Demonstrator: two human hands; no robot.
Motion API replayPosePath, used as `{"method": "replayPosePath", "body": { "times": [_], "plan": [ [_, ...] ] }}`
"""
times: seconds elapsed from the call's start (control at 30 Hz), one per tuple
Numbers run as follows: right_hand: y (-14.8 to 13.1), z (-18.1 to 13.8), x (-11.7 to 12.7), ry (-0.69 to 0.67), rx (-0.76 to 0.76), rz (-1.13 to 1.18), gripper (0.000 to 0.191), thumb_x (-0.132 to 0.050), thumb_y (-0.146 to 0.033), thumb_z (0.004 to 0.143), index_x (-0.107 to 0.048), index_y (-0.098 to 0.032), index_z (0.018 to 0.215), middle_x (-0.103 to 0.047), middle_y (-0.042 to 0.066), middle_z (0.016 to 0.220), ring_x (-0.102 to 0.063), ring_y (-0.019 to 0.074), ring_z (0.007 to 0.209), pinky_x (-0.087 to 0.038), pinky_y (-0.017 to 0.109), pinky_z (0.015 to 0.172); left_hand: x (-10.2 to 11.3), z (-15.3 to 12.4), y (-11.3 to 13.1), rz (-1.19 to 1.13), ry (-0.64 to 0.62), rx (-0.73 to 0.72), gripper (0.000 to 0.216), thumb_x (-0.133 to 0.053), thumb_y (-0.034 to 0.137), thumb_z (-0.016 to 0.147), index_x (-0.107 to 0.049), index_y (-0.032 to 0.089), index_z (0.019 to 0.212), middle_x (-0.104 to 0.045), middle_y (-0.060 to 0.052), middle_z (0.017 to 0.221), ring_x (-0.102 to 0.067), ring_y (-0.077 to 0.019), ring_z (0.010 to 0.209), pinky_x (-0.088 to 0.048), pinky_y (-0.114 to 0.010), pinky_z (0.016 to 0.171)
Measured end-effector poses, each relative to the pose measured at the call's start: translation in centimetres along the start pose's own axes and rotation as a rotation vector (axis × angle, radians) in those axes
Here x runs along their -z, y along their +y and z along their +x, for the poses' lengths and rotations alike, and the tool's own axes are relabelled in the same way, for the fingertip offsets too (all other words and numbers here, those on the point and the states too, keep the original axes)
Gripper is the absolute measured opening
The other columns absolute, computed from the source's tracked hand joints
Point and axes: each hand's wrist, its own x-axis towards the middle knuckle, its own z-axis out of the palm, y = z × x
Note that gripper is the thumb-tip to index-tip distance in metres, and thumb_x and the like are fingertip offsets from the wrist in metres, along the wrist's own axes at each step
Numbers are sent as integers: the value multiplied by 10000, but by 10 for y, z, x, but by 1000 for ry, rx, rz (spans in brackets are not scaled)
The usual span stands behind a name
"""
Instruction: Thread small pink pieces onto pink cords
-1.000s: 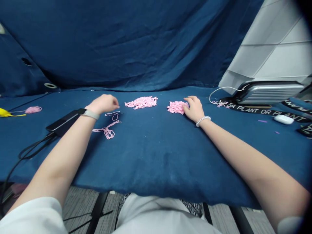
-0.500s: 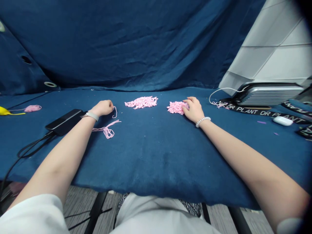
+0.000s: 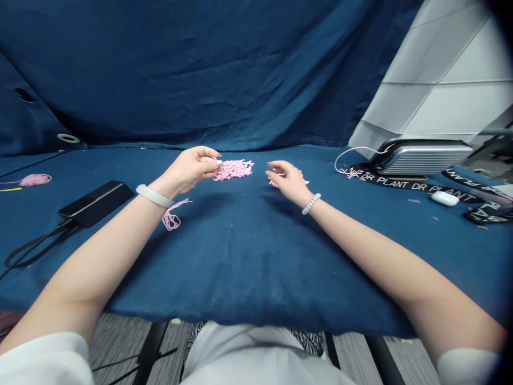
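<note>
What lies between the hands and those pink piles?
Nothing visible. The left hand is at the edge of the middle pink pile; the right hand is right over the smaller pile.

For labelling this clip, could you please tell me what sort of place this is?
Probably a makeshift craft bench set up for filming: a table covered in blue cloth, a matching backdrop hung behind it, and pink piles and string lying on top.

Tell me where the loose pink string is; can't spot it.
Head view, left side: the loose pink string lies on the blue cloth beside the left wrist.
</note>
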Motion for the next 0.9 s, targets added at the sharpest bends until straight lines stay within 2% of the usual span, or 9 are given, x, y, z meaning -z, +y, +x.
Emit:
{"method": "replayPosePath", "body": {
  "times": [0.1, 0.2, 0.3, 0.4, 0.53, 0.67, 0.73, 0.8, 0.9],
  "plan": [
    [-43, -15, -22, -289, 3, 319, 513, -630, -391, 749, -500, -192, 1203, -543, 96, 1246, -563, 203, 1064, -467, 381, 934, -29, -20, 9, -30, -94, -45, 264, -705, 147, 680, -591, 126, 917, -661, -38, 727, -641, -121, 658, -514, -260, 671],
    [-72, -28, -30, -449, 96, 506, 494, -617, -354, 774, -463, -220, 1224, -568, 61, 1196, -567, 178, 1035, -487, 340, 899, -45, -36, 14, 19, -170, -104, 279, -717, 206, 686, -606, 123, 928, -683, -55, 750, -655, -149, 687, -519, -267, 672],
    [-82, -33, -26, -442, 62, 537, 264, -565, -372, 814, -572, -188, 1003, -626, 29, 900, -588, 138, 786, -512, 282, 726, -51, -44, 19, 104, -162, -155, 287, -710, 252, 693, -616, 118, 928, -694, -62, 750, -660, -172, 670, -525, -290, 660],
    [-79, -31, -20, -441, -10, 433, 290, -525, -425, 832, -620, -155, 787, -528, -17, 614, -487, 92, 552, -440, 228, 544, -51, -48, 23, 176, -70, -186, 291, -716, 246, 676, -627, 120, 922, -698, -58, 753, -667, -183, 699, -522, -301, 704],
    [-71, -29, -21, -423, -42, 406, 354, -527, -478, 819, -649, -151, 759, -486, -35, 542, -443, 79, 496, -387, 216, 514, -47, -46, 24, 195, 67, -210, 335, -722, 219, 660, -628, 122, 966, -682, -33, 715, -658, -170, 728, -509, -296, 756],
    [-72, -32, -16, -374, -27, 333, 395, -461, -483, 861, -664, -152, 788, -526, -17, 564, -487, 97, 532, -405, 230, 552, -40, -36, 21, -28, 137, -168, 410, -710, 163, 669, -587, 127, 1058, -663, -19, 757, -634, -133, 736, -505, -279, 766],
    [-76, -39, -8, -365, 85, 194, 399, -420, -457, 896, -673, -159, 813, -528, -15, 567, -497, 103, 544, -401, 235, 568, -36, -31, 21, -199, 135, -41, 264, -657, 124, 718, -604, 125, 976, -653, -30, 797, -618, -101, 721, -503, -255, 766],
    [-77, -50, 4, -390, 277, 16, 363, -418, -404, 916, -671, -165, 812, -571, -1, 610, -527, 112, 582, -403, 244, 608, -33, -28, 22, -330, 128, 90, 98, -589, 99, 775, -615, 129, 865, -643, -35, 809, -606, -80, 705, -503, -232, 763],
    [-75, -73, 22, -477, 603, -312, 318, -422, -328, 929, -662, -165, 800, -630, 37, 688, -561, 138, 651, -406, 285, 676, -36, -29, 25, -418, 106, 141, 85, -550, 100, 814, -615, 155, 813, -633, -13, 791, -602, -70, 703, -504, -221, 773]
  ]
}}
